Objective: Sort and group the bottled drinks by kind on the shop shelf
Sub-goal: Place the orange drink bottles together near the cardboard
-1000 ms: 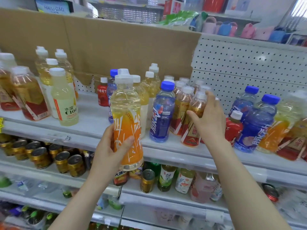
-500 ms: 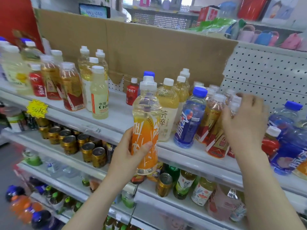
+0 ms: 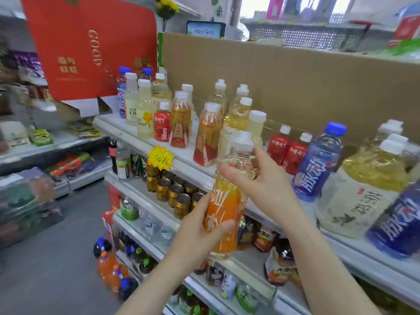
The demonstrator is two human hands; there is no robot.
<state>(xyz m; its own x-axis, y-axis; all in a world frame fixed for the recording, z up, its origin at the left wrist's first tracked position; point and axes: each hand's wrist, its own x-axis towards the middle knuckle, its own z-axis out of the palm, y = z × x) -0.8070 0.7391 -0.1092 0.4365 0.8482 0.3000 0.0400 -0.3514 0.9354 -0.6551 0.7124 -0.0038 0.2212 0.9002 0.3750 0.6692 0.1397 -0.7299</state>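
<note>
bottle (image 3: 227,214) before shelf (image 3: 187,156) | cans (image 3: 179,196) below, left | cardboard (image 3: 295,87) behind shelf

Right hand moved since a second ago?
Yes: the right hand crossed from right of the white-labelled yellow tea bottle to its left, onto the orange-labelled bottle.

The orange-labelled bottle (image 3: 227,212) you hold has white brush strokes across its wrap, a white cap and pale clear liquid above. Around it you see a blue bottle (image 3: 318,164) with white lettering and a blue cap, small red bottles (image 3: 278,148) with white caps, amber tea bottles (image 3: 208,137) with red labels, a yellow starburst price tag (image 3: 161,157) and gold-topped cans (image 3: 176,196).
</note>
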